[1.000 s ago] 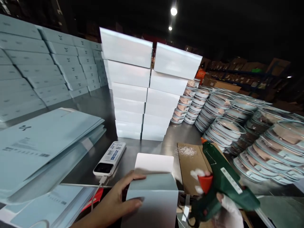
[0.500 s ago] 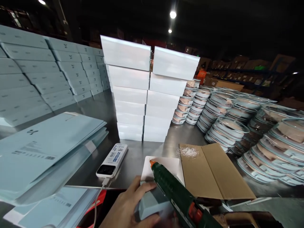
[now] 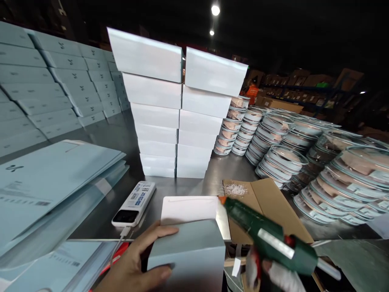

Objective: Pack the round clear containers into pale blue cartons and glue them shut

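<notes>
A light blue box (image 3: 190, 255) with a white inner flap (image 3: 188, 209) standing at its far side is at the front edge of the metal table. My left hand (image 3: 138, 257) grips its left side, thumb on the near face and fingers on top. In my right hand (image 3: 278, 275), partly cut off by the lower edge and wearing a white covering, is a dark green glue gun (image 3: 258, 229). Its orange nozzle reaches the right end of the flap; whether they touch I cannot tell. A pale glue stick (image 3: 328, 267) pokes from the gun's rear.
Stacked white boxes (image 3: 158, 125) rise ahead, with more blue boxes (image 3: 63, 81) behind left. Flat blue sleeves (image 3: 67, 170) and a power bank (image 3: 135, 202) with a cable lie left. Cardboard (image 3: 270, 211) with white crumbs and stacked clear round containers (image 3: 343, 190) occupy the right.
The glue gun's nozzle has moved right, from the flap's left end to its right end. The box has turned, showing its wide near face. My view has shifted slightly right.
</notes>
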`<state>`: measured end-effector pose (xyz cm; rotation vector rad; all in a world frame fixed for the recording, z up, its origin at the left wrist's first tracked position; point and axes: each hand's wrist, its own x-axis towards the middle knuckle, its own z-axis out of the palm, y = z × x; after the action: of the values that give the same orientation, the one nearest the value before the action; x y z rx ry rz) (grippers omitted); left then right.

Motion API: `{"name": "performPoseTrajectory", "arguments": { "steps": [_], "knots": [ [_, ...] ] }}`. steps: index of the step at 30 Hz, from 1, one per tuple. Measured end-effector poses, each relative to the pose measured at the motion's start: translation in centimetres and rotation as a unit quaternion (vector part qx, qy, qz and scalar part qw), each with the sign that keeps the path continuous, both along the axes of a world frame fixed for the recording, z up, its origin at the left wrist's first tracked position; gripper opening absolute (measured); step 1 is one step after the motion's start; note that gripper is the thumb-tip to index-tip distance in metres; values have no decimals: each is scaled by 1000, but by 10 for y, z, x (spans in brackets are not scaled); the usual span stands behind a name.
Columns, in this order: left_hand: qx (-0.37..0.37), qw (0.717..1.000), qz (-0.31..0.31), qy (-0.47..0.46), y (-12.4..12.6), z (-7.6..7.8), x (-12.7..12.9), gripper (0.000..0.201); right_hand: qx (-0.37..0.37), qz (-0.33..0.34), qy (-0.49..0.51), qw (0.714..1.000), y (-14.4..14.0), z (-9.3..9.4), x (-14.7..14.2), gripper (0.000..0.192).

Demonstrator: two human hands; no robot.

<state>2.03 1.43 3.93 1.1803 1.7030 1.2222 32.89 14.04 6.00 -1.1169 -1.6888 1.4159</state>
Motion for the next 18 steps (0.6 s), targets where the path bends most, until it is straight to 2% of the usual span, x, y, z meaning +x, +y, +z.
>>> {"name": "performPoseTrajectory", "arguments": {
  "steps": [3, 6, 8, 10, 12, 14, 16, 18],
  "knots": [
    [-13, 998, -43, -40, -3, 2, -8, 56, -79, -90, 58, 991, 42, -1, 4, 56],
    [2, 998, -51, -33, -4, 6, -8, 51, -137, -152, 42, 978, 75, -4, 23, 31],
    [20, 998, -60, -29, -3, 9, -6, 47, -119, -153, 3, 981, 79, -6, 37, 14],
    [33, 997, -60, -25, 0, 10, -4, 44, -88, -163, -8, 983, 70, -8, 40, 15],
    [39, 997, -61, -20, 3, 8, -1, 42, -43, -132, 19, 990, 52, -10, 24, 43],
    [36, 997, -62, -10, 5, 2, 2, 41, -4, -38, 65, 997, 32, -13, -8, 76],
    [32, 998, -45, -18, 5, -8, 6, 44, 9, 63, 93, 994, 17, -15, -41, 88],
    [61, 996, 3, -70, 4, -20, 11, 48, 19, 124, 89, 988, 9, -17, -61, 90]
  ]
}}
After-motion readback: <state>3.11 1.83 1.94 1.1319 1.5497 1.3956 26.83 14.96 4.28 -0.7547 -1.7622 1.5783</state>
